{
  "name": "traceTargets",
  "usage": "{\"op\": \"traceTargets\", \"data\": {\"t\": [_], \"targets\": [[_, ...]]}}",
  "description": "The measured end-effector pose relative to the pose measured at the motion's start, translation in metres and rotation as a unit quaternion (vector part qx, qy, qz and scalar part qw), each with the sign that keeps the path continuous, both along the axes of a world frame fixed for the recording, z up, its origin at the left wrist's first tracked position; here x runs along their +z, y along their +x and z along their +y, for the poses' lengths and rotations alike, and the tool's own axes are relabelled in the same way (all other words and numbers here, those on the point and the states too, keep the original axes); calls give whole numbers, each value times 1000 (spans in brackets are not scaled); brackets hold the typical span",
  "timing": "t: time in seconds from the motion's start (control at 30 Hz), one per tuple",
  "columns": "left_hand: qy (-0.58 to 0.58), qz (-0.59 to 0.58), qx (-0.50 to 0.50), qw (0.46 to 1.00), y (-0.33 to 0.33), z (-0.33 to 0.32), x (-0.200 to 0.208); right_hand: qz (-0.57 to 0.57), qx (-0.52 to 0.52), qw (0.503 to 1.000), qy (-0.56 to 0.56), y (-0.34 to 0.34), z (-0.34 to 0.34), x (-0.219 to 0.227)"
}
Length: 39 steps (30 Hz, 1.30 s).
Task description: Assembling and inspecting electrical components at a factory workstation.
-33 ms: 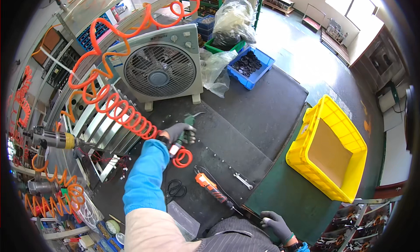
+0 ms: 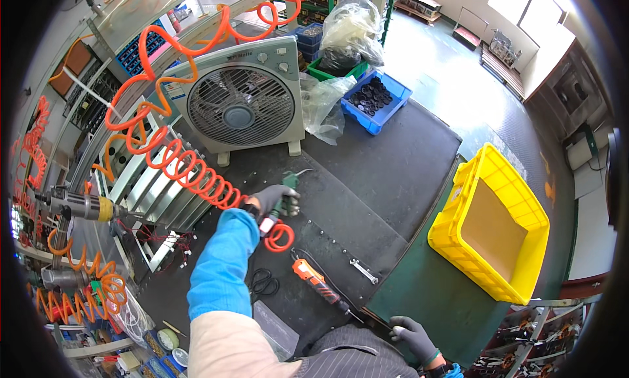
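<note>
My left hand (image 2: 274, 198), in a grey glove with a blue sleeve, is closed round a green air tool (image 2: 289, 180) on the black mat (image 2: 386, 175). An orange coiled hose (image 2: 190, 168) runs from the tool's base up to the left. My right hand (image 2: 413, 334), also in a grey glove, rests with its fingers apart on the near edge of the bench, holding nothing. An orange-handled power screwdriver (image 2: 313, 278) lies just left of it, tip toward that hand. A small silver wrench (image 2: 362, 271) and black scissors (image 2: 262, 283) lie nearby.
A grey box fan (image 2: 242, 106) stands at the back of the mat. Clear plastic bags (image 2: 322, 106) and a blue bin of dark parts (image 2: 377, 99) sit behind it. A yellow crate (image 2: 491, 224) stands at the right. Racks with more orange hoses line the left.
</note>
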<state>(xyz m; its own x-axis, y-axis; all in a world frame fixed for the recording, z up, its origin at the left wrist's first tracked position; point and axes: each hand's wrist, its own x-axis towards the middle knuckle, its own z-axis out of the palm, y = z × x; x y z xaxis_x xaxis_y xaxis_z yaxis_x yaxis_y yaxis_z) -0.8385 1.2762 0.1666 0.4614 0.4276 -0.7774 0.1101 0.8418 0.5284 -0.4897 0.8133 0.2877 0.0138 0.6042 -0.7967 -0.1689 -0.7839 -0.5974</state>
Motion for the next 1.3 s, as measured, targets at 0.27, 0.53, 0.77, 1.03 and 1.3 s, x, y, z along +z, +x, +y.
{"op": "traceTargets", "data": {"t": [0.27,0.53,0.77,1.03,1.3], "targets": [[29,-15,-15,999,118,8,-17,-11,-34,999,12,-1,-18,8],[29,-24,21,999,123,33,-21,-24,-96,995,4,2,-43,6],[44,33,7,998,78,18,-22,6,-87,996,8,0,-41,-3],[-3,101,-183,978,-11,-52,25,11,-94,995,19,6,-48,-13],[-30,84,-340,936,37,-129,38,40,-52,997,45,7,-43,-28]]}}
